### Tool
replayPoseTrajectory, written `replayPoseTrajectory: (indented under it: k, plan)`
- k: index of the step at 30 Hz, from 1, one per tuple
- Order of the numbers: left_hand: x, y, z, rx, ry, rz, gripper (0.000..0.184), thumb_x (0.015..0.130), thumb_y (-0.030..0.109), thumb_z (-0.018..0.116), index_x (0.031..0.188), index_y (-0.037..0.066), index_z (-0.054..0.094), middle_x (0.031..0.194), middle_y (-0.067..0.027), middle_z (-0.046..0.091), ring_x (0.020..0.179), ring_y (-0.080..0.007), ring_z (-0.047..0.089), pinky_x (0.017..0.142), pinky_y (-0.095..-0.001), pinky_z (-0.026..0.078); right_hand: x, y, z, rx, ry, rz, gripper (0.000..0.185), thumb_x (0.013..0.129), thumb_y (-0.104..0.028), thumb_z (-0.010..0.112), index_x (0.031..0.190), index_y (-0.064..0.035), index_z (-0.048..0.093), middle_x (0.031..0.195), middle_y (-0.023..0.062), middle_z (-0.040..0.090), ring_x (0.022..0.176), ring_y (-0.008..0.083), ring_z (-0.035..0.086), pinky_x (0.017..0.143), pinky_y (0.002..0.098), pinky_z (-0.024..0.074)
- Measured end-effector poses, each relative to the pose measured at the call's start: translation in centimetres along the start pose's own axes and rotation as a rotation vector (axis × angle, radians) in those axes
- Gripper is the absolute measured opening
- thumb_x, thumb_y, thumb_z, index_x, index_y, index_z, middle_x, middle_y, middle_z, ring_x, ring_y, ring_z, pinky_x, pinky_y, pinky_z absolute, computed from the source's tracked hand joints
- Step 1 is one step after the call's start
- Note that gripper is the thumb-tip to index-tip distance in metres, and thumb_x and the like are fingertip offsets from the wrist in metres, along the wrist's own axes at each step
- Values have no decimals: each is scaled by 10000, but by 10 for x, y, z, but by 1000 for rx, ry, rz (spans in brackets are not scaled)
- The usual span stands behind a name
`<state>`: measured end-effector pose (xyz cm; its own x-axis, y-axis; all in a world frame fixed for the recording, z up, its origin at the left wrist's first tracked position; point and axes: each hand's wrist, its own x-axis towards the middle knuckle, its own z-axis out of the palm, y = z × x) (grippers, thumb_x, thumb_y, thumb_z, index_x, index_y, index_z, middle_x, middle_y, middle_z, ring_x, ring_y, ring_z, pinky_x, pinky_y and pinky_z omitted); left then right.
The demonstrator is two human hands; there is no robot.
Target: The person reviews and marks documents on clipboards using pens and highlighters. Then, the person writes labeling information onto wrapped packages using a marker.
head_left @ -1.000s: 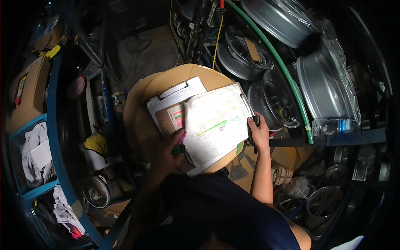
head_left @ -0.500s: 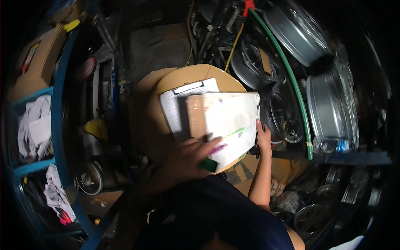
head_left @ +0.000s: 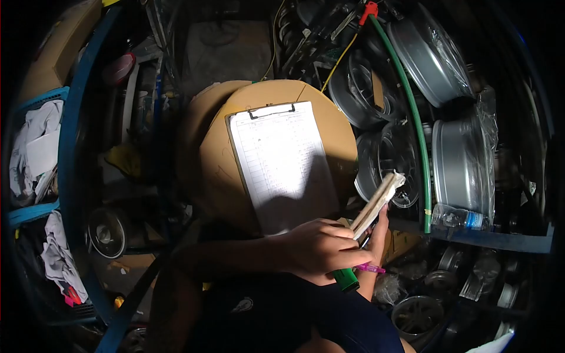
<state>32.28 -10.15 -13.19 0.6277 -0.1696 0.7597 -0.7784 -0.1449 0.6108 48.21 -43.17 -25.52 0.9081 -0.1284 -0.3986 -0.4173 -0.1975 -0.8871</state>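
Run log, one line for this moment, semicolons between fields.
Left hand: green marker, pink pen; right hand: gripping edge-on papers; clipboard: on round cardboard, clip at far end; its sheet: partly shadowed.

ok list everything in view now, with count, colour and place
clipboard: 1, white sheets, on the cardboard
held board: 1, brown and white, tilted, in the hands
marker: 1, green, left hand
pen: 1, pink-purple, left hand
cardboard: at least 2 rounds, brown, centre
hose: 1, green, right
cord: 1, yellow, top
wheels: several, silver-grey, mostly right
bottle: 1, clear and blue, right shelf
crates: 2, blue, left
cloths: several, whitish, crates
shirt: 1, dark blue, bottom
hands: 2, bare, left and right, lower centre
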Motion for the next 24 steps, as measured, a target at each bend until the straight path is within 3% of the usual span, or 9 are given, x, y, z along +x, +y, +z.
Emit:
replayPoseTrajectory:
  k: [5,7,9,12,16,20,24]
  plan:
    - [-11,-1,-10,-216,-16,-154,490,773,102,767,1257,82,695,858,-81,689,784,-238,680,692,-377,565,2,32,0,20,32,-27,685,1026,-662,487,1186,-11,628,759,55,640,429,111,494,353,259,328]
    - [-22,17,-40,-290,36,-607,393,904,81,651,1298,70,651,1091,-113,678,945,-225,687,846,-360,567,12,48,3,53,155,-166,688,1021,-670,488,1187,-17,628,713,43,625,412,103,469,353,256,329]
    - [-97,8,-59,-172,148,-930,408,970,38,562,1376,64,578,1228,-122,652,1009,-199,673,893,-337,561,14,51,10,80,231,-216,684,1022,-670,486,1174,-18,626,706,42,621,408,102,465,352,256,327]
    - [-141,29,-71,95,646,-1127,555,950,-23,510,1495,62,442,1197,-113,626,916,-151,623,793,-288,527,6,52,17,99,265,-216,678,1024,-669,483,1156,-19,624,695,39,615,402,101,458,350,256,324]
    - [-252,73,-50,60,1028,-1486,595,943,-40,493,1520,55,385,1138,-100,615,885,-139,599,734,-301,514,-2,53,20,126,265,-213,670,1026,-668,480,1131,-21,621,680,36,606,395,100,448,348,256,320]
    - [-335,105,-21,107,925,-1915,579,943,-32,498,1505,56,395,1130,-100,618,881,-141,602,732,-303,516,-11,58,18,126,259,-208,664,1028,-667,476,1106,-22,618,666,34,598,387,99,439,345,257,315]
    - [-354,104,-5,99,683,-2054,562,942,-23,504,1490,57,405,1122,-100,621,878,-143,605,731,-305,517,-12,55,18,128,258,-210,659,1030,-665,472,1081,-24,616,651,31,589,379,98,429,343,257,311]
